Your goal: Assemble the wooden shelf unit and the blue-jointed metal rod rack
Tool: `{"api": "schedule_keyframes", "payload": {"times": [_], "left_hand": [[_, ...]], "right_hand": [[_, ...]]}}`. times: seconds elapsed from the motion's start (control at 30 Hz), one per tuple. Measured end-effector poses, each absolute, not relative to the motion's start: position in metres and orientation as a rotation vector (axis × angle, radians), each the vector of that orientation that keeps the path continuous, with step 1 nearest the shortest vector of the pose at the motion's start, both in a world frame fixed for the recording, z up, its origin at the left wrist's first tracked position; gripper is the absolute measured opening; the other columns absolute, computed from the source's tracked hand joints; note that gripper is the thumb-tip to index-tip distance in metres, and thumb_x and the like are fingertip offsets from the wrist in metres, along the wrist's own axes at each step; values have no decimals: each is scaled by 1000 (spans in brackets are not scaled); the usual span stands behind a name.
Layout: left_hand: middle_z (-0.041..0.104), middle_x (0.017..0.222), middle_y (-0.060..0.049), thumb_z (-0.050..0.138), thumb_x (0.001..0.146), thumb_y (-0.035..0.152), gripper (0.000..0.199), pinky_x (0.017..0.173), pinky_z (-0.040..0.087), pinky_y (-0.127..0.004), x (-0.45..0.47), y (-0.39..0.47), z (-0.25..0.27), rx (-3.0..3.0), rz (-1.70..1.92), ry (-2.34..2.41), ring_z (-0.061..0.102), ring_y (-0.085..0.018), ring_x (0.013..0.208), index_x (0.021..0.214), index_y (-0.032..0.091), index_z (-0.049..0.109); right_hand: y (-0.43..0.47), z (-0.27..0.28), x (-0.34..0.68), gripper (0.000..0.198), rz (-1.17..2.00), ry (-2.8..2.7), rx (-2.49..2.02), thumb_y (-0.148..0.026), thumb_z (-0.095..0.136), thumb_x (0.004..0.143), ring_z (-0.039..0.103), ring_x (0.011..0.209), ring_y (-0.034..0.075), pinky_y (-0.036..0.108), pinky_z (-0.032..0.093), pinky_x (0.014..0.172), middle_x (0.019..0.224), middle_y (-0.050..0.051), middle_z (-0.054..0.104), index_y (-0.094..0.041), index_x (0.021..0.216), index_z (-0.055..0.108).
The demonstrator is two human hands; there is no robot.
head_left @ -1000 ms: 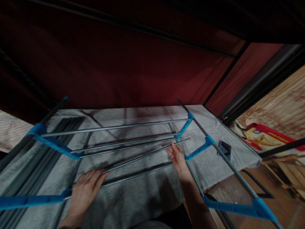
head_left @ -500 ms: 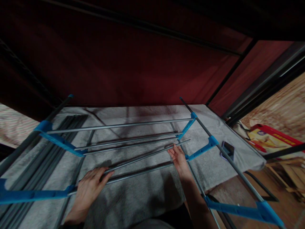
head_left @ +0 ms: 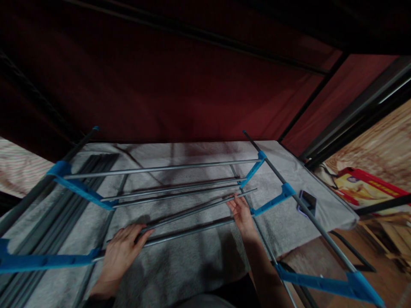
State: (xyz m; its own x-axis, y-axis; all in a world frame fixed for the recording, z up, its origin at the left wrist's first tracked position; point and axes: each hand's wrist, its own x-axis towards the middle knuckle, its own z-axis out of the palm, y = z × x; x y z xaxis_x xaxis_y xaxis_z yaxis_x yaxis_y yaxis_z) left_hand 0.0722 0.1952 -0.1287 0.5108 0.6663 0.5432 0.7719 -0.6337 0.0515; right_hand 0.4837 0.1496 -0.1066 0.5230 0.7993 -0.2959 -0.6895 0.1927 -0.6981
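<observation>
A thin grey metal rod slants across a rack frame, its right end raised and free above the crossbars. My left hand is closed around the rod's left part, close over the near crossbar. Farther right, the fingers of my right hand pinch the same rod short of its free end. Blue plastic brackets join the rack's side tubes and crossbars. Two more thin rods lie across the frame between a left blue bracket and the right side. The rod's left end is mostly hidden by my left hand.
A bundle of dark grey tubes lies at the left on the grey blanket. A phone rests beyond the right side tube. Dark red fabric rises behind. A red and yellow package sits at the right.
</observation>
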Motion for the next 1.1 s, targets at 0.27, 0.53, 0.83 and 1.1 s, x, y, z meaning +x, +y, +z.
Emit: {"api": "schedule_keyframes", "payload": {"times": [0.27, 0.53, 0.83, 1.1], "left_hand": [[73, 91, -6, 41, 97, 50, 38, 79, 48, -36, 72, 194, -122, -2618, -820, -1324, 68, -24, 85, 97, 24, 68], [73, 91, -7, 45, 96, 51, 37, 79, 47, -35, 72, 194, -125, -2594, -798, -1390, 67, -23, 84, 97, 21, 67], [73, 94, -9, 45, 97, 45, 35, 81, 44, -37, 70, 194, -129, -2573, -753, -1290, 67, -26, 88, 100, 18, 67], [72, 92, -8, 39, 97, 47, 38, 79, 42, -38, 77, 190, -115, -2566, -766, -1389, 64, -26, 86, 102, 23, 68]], "right_hand": [[149, -108, 483, 24, 1043, -160, -913, -24, 87, 68, 67, 73, 11, 26, 59, 76, 79, -6, 70, -22, 77, 65], [150, -115, 487, 24, 1053, -204, -906, -26, 85, 69, 69, 78, 13, 30, 59, 81, 85, -5, 71, -24, 84, 67], [150, -113, 485, 23, 1053, -193, -901, -24, 86, 68, 70, 82, 14, 30, 59, 80, 88, -2, 73, -22, 81, 67], [151, -115, 486, 19, 1048, -203, -902, -25, 83, 71, 70, 82, 15, 29, 58, 79, 87, -1, 74, -22, 81, 68]]}}
